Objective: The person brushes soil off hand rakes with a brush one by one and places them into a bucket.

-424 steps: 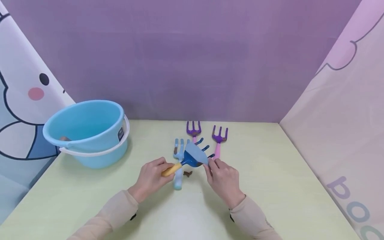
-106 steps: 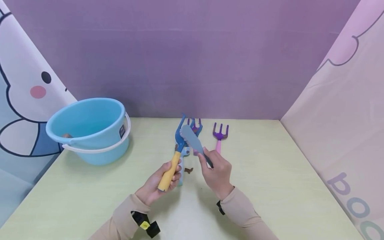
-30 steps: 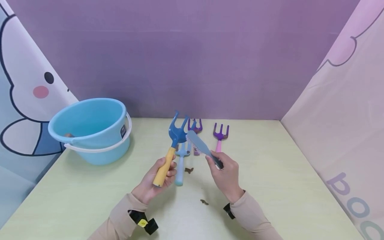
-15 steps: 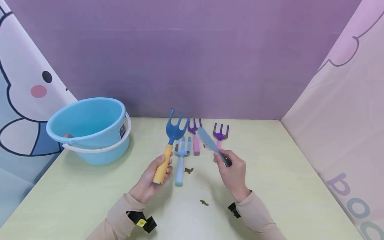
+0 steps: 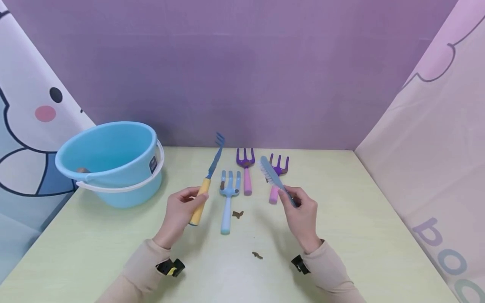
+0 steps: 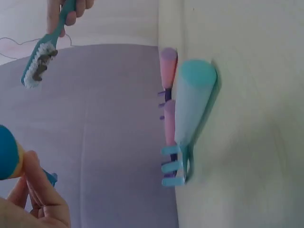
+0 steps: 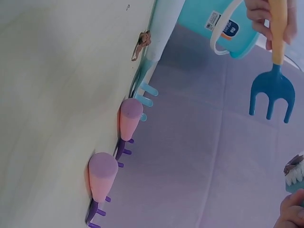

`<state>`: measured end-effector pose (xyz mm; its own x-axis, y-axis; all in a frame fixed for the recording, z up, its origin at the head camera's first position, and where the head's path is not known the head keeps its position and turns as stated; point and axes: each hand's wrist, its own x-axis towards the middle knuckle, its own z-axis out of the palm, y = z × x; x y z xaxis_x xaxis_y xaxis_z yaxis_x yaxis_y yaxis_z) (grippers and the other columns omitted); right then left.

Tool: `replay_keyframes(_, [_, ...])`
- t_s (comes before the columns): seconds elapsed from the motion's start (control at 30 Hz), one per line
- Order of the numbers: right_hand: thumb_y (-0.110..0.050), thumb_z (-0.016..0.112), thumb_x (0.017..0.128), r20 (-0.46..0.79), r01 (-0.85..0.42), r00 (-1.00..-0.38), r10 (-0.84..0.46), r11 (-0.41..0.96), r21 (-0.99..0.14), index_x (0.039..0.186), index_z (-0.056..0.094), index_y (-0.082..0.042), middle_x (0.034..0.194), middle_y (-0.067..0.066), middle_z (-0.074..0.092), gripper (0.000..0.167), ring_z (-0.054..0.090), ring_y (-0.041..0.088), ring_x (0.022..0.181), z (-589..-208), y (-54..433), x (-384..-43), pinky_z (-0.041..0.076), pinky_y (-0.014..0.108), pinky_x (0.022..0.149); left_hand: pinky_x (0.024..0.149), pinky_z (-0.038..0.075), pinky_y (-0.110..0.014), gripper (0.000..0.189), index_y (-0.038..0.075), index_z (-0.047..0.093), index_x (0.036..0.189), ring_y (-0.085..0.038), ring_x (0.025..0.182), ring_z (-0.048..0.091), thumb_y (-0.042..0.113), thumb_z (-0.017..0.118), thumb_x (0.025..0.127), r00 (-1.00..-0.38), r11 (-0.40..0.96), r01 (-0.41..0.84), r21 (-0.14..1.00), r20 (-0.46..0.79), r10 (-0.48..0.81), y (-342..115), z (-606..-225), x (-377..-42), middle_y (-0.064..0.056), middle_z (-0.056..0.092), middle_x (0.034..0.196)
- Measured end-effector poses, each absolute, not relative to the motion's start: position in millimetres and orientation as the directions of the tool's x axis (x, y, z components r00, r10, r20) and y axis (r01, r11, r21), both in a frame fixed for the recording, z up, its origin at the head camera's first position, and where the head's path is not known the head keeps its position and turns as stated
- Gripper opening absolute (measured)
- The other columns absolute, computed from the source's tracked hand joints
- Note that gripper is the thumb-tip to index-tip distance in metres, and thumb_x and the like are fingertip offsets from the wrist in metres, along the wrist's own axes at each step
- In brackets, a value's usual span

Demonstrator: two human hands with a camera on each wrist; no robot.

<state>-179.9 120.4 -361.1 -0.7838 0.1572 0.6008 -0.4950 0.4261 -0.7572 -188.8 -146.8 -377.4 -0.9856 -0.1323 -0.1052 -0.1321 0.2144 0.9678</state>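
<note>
My left hand holds a garden hand fork by its yellow handle, raised above the table. In the head view its blue head is turned nearly edge-on. A blue brush is in my right hand, held by its dark handle, bristles facing left. In the left wrist view a brown lump clings to the white bristles. Fork and brush are apart. Between the hands a light blue fork lies on the table, brown spots on its head. Brown pieces lie beside and in front of it.
Two purple forks with pink handles lie farther back, the middle one and the right one, partly behind the brush. A light blue bucket with a white handle stands at left, something brown inside. A purple backdrop rises behind the table.
Earlier the brush was against the blue fork; now they are apart, fork moved left and turned edge-on, brush moved right. A second brown piece has appeared near the table's front since 3.5 s ago.
</note>
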Motion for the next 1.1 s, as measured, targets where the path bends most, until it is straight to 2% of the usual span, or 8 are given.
replay_keyframes(0.2, [0.001, 0.065, 0.081, 0.565, -0.466, -0.806, 0.177, 0.399, -0.790, 0.091, 0.065, 0.010, 0.068, 0.019, 0.064, 0.014, 0.039, 0.000, 0.048, -361.9, 123.8, -180.7, 0.032, 0.016, 0.041, 0.055, 0.040, -0.025, 0.039, 0.014, 0.066, 0.111, -0.020, 0.074, 0.045, 0.034, 0.071, 0.078, -0.991, 0.375, -0.108, 0.921, -0.067, -0.120, -157.4, -377.1, -187.1, -0.006, 0.056, 0.089])
replay_keyframes(0.37, [0.000, 0.065, 0.081, 0.536, -0.438, -0.824, 0.186, 0.392, -0.809, 0.092, 0.065, 0.009, 0.069, 0.019, 0.064, 0.014, 0.038, 0.000, 0.048, -362.6, 125.2, -181.1, 0.032, 0.016, 0.041, 0.049, 0.041, -0.026, 0.039, 0.014, 0.067, 0.109, -0.020, 0.068, 0.047, 0.033, 0.073, 0.076, -0.997, 0.473, -0.039, 0.880, -0.002, -0.080, -161.4, -380.3, -185.2, -0.006, 0.059, 0.093])
replay_keyframes(0.73, [-0.001, 0.065, 0.081, 0.518, -0.410, -0.831, 0.204, 0.404, -0.818, 0.092, 0.066, 0.008, 0.067, 0.018, 0.063, 0.014, 0.037, 0.002, 0.047, -361.0, 125.5, -180.1, 0.031, 0.016, 0.041, 0.045, 0.043, -0.028, 0.037, 0.015, 0.068, 0.108, -0.021, 0.066, 0.048, 0.034, 0.072, 0.077, -0.988, 0.578, 0.040, 0.815, 0.119, -0.099, -175.5, -377.7, -173.6, -0.004, 0.059, 0.092])
replay_keyframes(1.1, [-0.002, 0.066, 0.081, 0.474, -0.368, -0.855, 0.209, 0.401, -0.839, 0.092, 0.066, 0.006, 0.065, 0.015, 0.061, 0.014, 0.036, 0.001, 0.047, -361.5, 125.5, -178.8, 0.029, 0.017, 0.041, 0.041, 0.041, -0.024, 0.030, 0.008, 0.069, 0.103, -0.011, 0.054, 0.047, 0.022, 0.074, 0.076, -0.916, 0.683, 0.213, 0.699, 0.387, -0.110, -205.7, -352.1, -155.2, -0.004, 0.059, 0.079])
